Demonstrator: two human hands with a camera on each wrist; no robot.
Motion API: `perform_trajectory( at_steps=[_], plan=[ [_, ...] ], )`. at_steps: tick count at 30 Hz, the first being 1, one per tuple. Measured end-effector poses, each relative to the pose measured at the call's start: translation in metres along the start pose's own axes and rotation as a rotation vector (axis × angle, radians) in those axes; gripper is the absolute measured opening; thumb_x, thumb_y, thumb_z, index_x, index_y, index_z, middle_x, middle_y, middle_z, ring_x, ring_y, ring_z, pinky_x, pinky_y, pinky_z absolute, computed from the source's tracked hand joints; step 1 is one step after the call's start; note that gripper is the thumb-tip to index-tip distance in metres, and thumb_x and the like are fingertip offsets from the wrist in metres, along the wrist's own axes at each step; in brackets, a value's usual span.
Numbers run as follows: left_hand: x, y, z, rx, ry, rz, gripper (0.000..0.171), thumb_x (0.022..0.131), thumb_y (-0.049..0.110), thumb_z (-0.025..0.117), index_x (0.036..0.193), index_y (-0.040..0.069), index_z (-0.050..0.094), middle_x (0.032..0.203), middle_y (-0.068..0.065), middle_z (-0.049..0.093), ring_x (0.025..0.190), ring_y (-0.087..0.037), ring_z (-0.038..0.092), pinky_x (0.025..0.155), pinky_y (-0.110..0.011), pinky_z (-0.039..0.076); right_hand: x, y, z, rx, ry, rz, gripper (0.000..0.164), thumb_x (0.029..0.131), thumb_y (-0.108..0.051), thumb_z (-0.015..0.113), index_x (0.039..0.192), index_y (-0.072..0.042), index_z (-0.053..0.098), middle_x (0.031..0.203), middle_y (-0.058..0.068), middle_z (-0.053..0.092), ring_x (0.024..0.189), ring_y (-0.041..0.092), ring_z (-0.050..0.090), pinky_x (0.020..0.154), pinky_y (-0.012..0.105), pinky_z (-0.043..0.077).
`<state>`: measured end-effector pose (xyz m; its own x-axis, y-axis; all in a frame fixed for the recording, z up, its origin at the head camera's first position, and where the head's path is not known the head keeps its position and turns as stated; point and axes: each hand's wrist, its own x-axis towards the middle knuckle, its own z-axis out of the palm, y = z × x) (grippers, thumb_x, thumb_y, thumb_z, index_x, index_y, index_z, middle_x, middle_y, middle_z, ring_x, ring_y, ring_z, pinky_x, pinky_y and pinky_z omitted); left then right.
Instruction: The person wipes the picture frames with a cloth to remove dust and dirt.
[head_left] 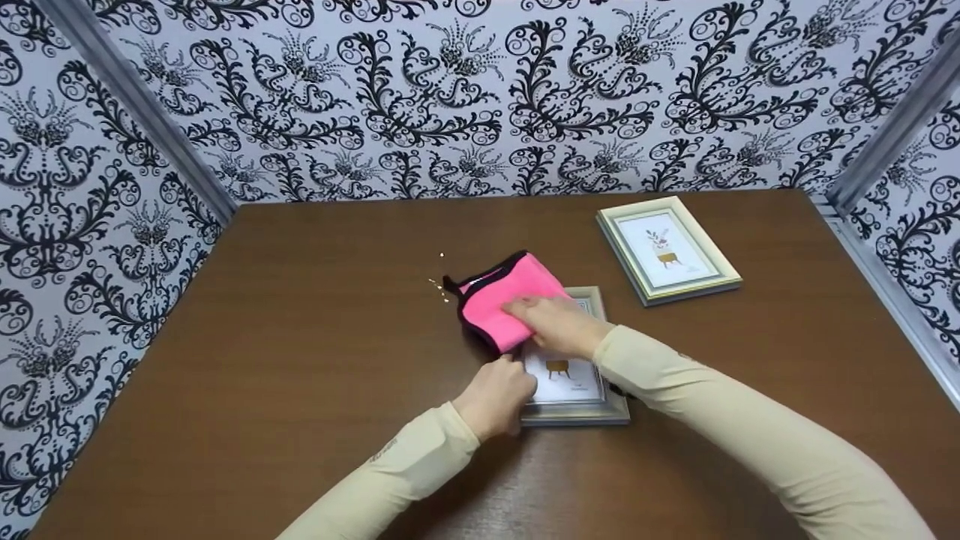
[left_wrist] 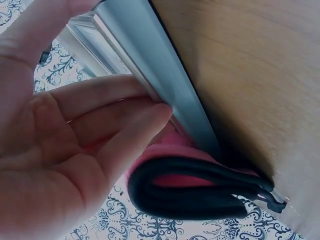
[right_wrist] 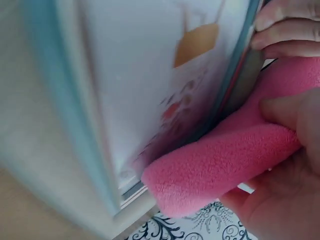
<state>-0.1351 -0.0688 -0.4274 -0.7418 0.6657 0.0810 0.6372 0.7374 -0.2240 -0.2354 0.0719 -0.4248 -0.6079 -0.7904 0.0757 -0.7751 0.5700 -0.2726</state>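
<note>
A folded pink cloth [head_left: 510, 300] with black trim lies over the upper left part of a picture frame [head_left: 574, 414]. My right hand [head_left: 562, 324] holds the cloth; in the right wrist view its thumb lies on the fuzzy pink cloth [right_wrist: 225, 155] against the frame's border. At the frame's left side, my left hand [head_left: 495, 396] grips the edge. Seen from the left wrist, the fingertips [left_wrist: 159, 114] touch the frame's grey side [left_wrist: 165, 75], close to the cloth's black rim [left_wrist: 150, 200]. Part of the frame's picture is hidden under the cloth and right hand.
A second picture frame [head_left: 667, 247] lies face up at the back right of the brown table [head_left: 315, 322]. Small white specks [head_left: 439, 289] lie left of the cloth. Patterned walls [head_left: 465, 97] stand behind and at both sides.
</note>
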Motion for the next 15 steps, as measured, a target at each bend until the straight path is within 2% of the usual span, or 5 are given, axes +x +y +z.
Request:
perform_trajectory(
  at_steps=[5,8,11,15],
  plan=[
    [0.000,0.000,0.000,-0.030,-0.003,0.002,0.029,0.051,0.022,0.089,0.064,0.017,0.064,0.066,-0.001,0.063,0.063,-0.018,0.060,0.056,-0.030,0.053,-0.014,0.014,-0.002,-0.067,0.039,-0.043,0.050,0.083,0.006,0.060,0.132,-0.001,0.053,0.131,0.017,0.057,0.121,0.033,0.053,0.102,0.047,0.040],
    [0.001,0.000,0.000,-0.036,-0.009,0.007,0.030,0.050,0.021,0.089,0.062,0.018,0.062,0.065,0.000,0.062,0.061,-0.018,0.060,0.054,-0.029,0.053,-0.022,0.022,-0.006,-0.105,0.062,-0.023,0.053,0.078,0.007,0.064,0.129,-0.004,0.056,0.127,0.016,0.060,0.116,0.033,0.056,0.094,0.051,0.045],
    [0.002,-0.001,0.000,-0.046,-0.011,0.009,0.030,0.051,0.019,0.089,0.061,0.017,0.061,0.063,0.001,0.061,0.061,-0.016,0.060,0.054,-0.029,0.054,-0.031,0.031,-0.013,-0.167,0.059,0.029,0.053,0.075,0.006,0.066,0.126,-0.004,0.058,0.117,0.017,0.065,0.104,0.034,0.062,0.083,0.050,0.051],
    [0.001,-0.001,-0.001,-0.045,-0.019,0.012,0.028,0.054,0.019,0.087,0.062,0.016,0.062,0.063,0.002,0.060,0.064,-0.015,0.057,0.056,-0.029,0.054,-0.045,0.047,-0.023,-0.211,0.033,0.163,0.051,0.078,0.008,0.061,0.128,0.001,0.055,0.109,0.021,0.066,0.094,0.038,0.065,0.079,0.051,0.052]
  ],
)
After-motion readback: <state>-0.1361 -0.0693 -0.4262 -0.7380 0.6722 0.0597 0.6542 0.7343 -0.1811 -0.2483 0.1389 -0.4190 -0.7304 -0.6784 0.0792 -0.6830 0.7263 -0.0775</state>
